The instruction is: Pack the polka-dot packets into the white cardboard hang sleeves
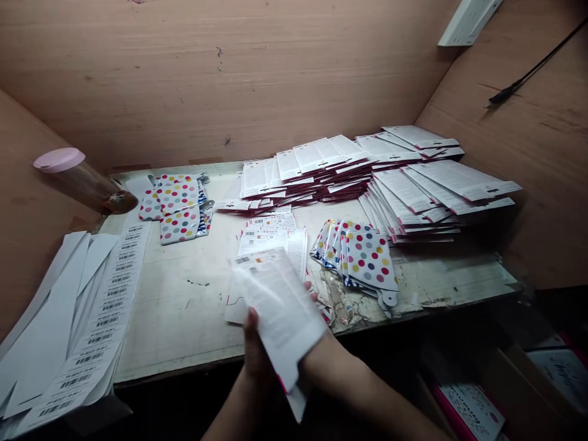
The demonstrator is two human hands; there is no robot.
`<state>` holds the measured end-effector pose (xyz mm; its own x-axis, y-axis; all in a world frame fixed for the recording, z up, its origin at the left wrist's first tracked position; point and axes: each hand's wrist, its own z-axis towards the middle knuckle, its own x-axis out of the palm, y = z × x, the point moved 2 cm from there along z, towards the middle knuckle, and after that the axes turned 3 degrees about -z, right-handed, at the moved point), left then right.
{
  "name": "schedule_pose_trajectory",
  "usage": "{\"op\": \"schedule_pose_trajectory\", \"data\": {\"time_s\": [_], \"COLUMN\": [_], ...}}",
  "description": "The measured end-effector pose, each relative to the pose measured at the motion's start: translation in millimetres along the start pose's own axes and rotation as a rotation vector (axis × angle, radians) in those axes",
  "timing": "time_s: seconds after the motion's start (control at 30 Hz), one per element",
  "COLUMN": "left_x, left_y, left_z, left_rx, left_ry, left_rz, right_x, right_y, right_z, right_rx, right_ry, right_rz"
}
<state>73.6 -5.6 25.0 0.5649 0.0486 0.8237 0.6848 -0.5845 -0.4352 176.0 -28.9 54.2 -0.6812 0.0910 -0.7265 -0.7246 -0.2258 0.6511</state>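
A white printed card sleeve point(280, 312) is held tilted over the front edge of the table, its flap end hanging towards me. My left hand point(256, 346) is closed on its left edge, thumb on the front face. My right hand point(313, 295) is mostly hidden behind the sleeve; a few fingertips curl at its right edge. Under and beyond the sleeve lie more white printed sleeves point(271, 236). To their right is a fanned pile of polka-dot bunting flags point(370, 254), with another polka-dot pile point(179, 205) at the back left.
Large stacks of filled-looking sleeves point(316, 162) line the back right. Barcode label sheets point(108, 306) and white paper strips point(55, 312) cover the left side. A pink-lidded jar point(76, 177) leans at the back left. Boxes with printed packs point(471, 410) stand below at right.
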Motion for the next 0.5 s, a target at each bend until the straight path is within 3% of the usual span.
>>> {"op": "schedule_pose_trajectory", "data": {"time_s": [0.1,0.13,0.2,0.27,0.37,0.43,0.5], "left_x": [-29.7,-38.2,-49.6,-53.7,-53.2,-55.9,-63.9], "left_y": [-31.8,-40.8,-50.5,-49.8,-37.4,-27.2,-20.1], "left_z": [9.8,14.0,21.7,25.1,18.8,11.7,3.0], "left_rx": [0.067,0.086,0.189,0.449,0.894,0.989,0.916], "left_ry": [-0.324,-0.371,-0.392,-0.425,-0.526,-0.321,0.027], "left_rz": [0.2,0.32,0.606,0.946,1.558,1.907,2.106], "right_x": [-33.4,-43.3,-52.4,-41.5,-2.4,19.7,32.1], "right_y": [1.7,-4.4,-26.4,-52.9,-81.8,-92.1,-97.2], "right_z": [-19.1,-23.5,-23.3,-15.0,-2.3,-0.4,-2.4], "right_rx": [-0.273,-0.279,-0.162,-0.058,-0.084,-0.099,-0.092], "right_ry": [0.233,0.234,0.097,-0.032,-0.05,-0.071,-0.118], "right_rz": [0.079,0.107,0.126,0.109,0.121,0.12,0.093]}}
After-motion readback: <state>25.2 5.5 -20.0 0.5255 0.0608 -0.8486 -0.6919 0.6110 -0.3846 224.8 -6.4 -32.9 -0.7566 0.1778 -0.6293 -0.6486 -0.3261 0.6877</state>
